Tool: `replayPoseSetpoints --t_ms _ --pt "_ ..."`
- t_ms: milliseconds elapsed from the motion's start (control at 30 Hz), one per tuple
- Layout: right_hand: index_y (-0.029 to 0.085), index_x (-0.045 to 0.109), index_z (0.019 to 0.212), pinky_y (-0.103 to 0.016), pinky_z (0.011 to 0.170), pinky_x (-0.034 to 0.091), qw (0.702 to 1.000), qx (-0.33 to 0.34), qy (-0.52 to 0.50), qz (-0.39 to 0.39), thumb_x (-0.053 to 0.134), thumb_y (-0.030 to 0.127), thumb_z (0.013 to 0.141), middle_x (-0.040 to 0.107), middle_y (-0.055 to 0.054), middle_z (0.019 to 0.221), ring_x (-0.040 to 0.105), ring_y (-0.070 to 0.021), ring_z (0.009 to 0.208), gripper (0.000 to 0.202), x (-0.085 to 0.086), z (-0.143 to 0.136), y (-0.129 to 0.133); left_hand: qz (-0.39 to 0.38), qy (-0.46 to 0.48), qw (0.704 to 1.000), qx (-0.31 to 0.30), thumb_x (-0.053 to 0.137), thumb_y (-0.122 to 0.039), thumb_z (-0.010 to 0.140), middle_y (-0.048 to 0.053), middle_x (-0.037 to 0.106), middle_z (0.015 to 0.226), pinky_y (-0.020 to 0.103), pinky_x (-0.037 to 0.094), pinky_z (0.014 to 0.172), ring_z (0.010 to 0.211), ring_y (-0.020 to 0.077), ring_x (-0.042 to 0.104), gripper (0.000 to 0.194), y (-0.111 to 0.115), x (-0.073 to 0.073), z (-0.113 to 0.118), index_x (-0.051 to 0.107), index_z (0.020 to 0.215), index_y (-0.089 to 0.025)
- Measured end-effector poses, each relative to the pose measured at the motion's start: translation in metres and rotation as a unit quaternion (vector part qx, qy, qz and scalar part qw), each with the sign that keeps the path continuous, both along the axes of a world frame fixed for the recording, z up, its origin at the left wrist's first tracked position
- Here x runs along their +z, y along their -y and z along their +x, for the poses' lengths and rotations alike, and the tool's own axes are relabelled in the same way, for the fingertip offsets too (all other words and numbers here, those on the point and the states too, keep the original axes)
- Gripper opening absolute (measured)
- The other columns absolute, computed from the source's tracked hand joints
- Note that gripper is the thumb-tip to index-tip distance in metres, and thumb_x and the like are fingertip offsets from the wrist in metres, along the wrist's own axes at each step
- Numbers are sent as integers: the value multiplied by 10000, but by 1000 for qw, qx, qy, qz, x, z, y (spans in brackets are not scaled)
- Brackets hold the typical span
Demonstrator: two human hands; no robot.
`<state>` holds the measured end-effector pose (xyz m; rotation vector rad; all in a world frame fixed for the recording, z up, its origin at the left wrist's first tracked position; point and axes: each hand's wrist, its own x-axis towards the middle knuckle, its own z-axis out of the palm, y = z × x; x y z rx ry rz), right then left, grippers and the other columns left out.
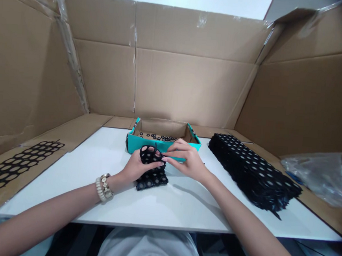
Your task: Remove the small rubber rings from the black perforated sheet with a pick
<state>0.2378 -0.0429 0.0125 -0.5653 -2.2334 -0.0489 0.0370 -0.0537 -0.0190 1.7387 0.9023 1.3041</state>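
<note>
My left hand (137, 165) grips a black sheet with rows of round holes (152, 178), its thumb lying across the front. The sheet hangs over the white table, its lower part folded or layered. My right hand (186, 157) pinches the sheet's upper right edge between thumb and fingers. Whether a loose piece is also between those fingertips is too small to tell. Just behind my hands stands a turquoise open box (137, 144) with several small black rings (161, 137) inside.
To the right lies a thick stack of black holed sheets (250, 168). A clear plastic bag (321, 177) is beyond it. One holed sheet (17, 165) lies flat on cardboard at the left. Cardboard walls (192, 86) enclose the white table (102, 170) at the back and sides.
</note>
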Motion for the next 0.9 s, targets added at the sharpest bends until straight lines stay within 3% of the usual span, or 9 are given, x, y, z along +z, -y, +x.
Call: replayPoseSetpoints --t_ms 133,200,300,367,433,567,733,900 --pt "184 695 784 -319 711 485 999 -1 -18 -32 502 323 933 654 -57 814 561 -162 765 281 6 -2 4 17 -20 1000 8 764 -380 685 33 657 941 322 494 873 915 187 624 350 2 3 1 584 889 -160" --pt "178 678 791 -301 714 491 995 -31 -87 -31 487 320 939 653 -59 841 589 -157 781 280 12 4 3 5 -11 1000 18 777 -369 669 38 670 938 331 500 869 907 193 634 359 4 4 1 584 885 -157" --pt "176 667 791 -283 681 494 961 -130 -245 11 482 344 938 653 -55 836 611 -155 759 289 22 20 -3 -23 -2 1000 14 815 -329 615 43 695 906 346 515 856 882 203 655 393 5 2 1 570 868 -155" --pt "178 677 803 -281 648 489 936 -204 -282 47 502 376 924 665 -57 837 613 -162 731 291 24 32 -10 -30 1 1000 8 817 -327 611 44 698 920 349 516 865 891 204 658 395 3 1 1 571 868 -157" --pt "185 704 812 -287 628 479 940 -250 -226 49 542 395 899 690 -51 813 608 -165 681 279 21 40 -19 -28 6 1000 5 806 -345 628 43 693 951 347 513 877 913 202 654 383 1 -1 1 583 878 -160" --pt "218 748 870 -297 615 462 954 -280 -107 17 588 394 872 721 -31 821 615 -168 648 238 7 42 -30 -15 7 1000 -6 802 -352 638 41 681 962 356 498 900 945 211 646 382 0 -2 1 593 894 -160" --pt "245 756 923 -311 606 443 941 -326 -89 29 552 401 892 662 -59 771 598 -187 694 259 0 41 -34 -25 28 998 -45 785 -348 662 51 670 1001 379 505 892 948 220 653 401 3 -1 3 546 924 -161" --pt "222 731 1017 -337 654 459 947 -307 -90 21 481 383 931 648 -79 813 569 -210 787 309 2 34 -26 -14 -7 1000 -19 782 -358 664 57 679 999 370 495 910 973 216 641 390 3 0 2 577 927 -158"
